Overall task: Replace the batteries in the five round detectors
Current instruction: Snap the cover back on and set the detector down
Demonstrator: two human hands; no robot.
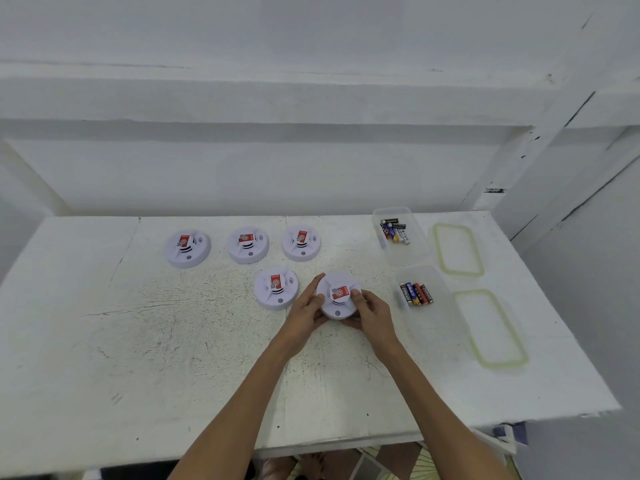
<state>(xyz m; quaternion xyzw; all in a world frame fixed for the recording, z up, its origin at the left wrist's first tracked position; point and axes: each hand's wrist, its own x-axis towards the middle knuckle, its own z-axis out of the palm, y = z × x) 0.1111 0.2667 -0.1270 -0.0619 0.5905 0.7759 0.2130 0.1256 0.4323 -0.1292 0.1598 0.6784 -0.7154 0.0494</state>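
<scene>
White detector gripped by left hand and right hand; four others sit closed, so little looks done.

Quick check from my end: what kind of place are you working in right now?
Probably a plain workroom or storage corner, not a fitted workshop. A scuffed white-painted table stands against bare white walls, holding only the detectors and two clear tubs of batteries. Both hands hold one detector.

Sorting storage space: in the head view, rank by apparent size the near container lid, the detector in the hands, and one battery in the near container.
1. Near container lid, largest, though nearest the camera.
2. Held detector.
3. One battery, clearly smallest.
</scene>
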